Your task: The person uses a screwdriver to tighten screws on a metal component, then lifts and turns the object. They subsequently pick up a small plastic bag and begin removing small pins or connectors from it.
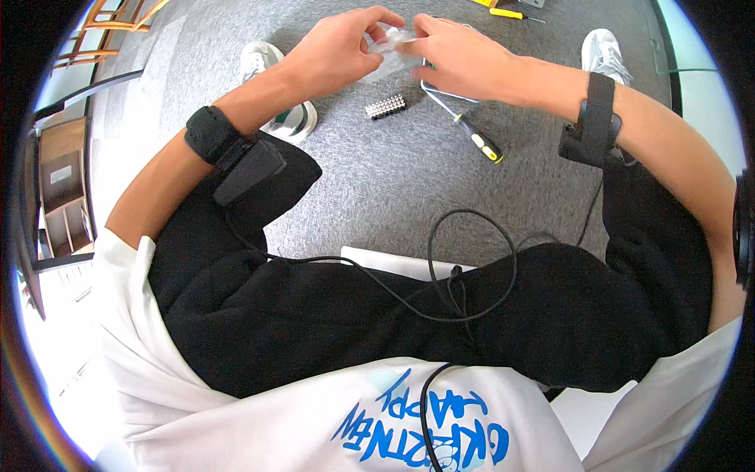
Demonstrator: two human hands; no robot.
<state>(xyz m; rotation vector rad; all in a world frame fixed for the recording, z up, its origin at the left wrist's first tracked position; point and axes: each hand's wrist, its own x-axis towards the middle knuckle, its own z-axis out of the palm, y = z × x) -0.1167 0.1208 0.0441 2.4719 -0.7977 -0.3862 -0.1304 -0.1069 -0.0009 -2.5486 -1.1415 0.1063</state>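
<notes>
A clear plastic bag (384, 66) hangs between my two hands at the top of the view, over the grey floor. My left hand (336, 44) pinches the bag's left side, its fingers curled. On the other side, my right hand (460, 59) grips the bag near its top with bent fingers, slightly blurred. What the bag contains, if anything, I cannot make out. Just below it on the floor lies a small block of silver and black cylindrical pieces (385, 107). A screwdriver (479, 140) with a black and yellow handle lies below my right hand, its shaft pointing up-left.
Another screwdriver (508, 13) with a yellow handle lies farther off. My white shoes (604, 53) stand on either side. A black cable (515, 256) loops across my lap. At the far left are wooden chair legs (110, 25) and a wooden shelf unit (63, 177).
</notes>
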